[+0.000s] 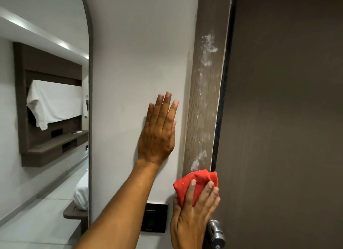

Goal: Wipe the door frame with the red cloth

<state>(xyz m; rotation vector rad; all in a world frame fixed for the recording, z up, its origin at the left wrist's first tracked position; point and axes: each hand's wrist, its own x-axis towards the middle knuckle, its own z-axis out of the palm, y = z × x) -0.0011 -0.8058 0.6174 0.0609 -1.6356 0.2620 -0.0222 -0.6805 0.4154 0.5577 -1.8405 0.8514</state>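
White-smeared door frame [204, 100] under right hand's [193, 211] red cloth [196, 182].

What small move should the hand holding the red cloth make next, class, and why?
Probably slide the right hand upward, keeping the crumpled red cloth pressed on the brown wood-grain door frame. White foamy streaks run up the frame above the cloth, so that stretch looks unwiped. The left hand lies flat on the pale wall.
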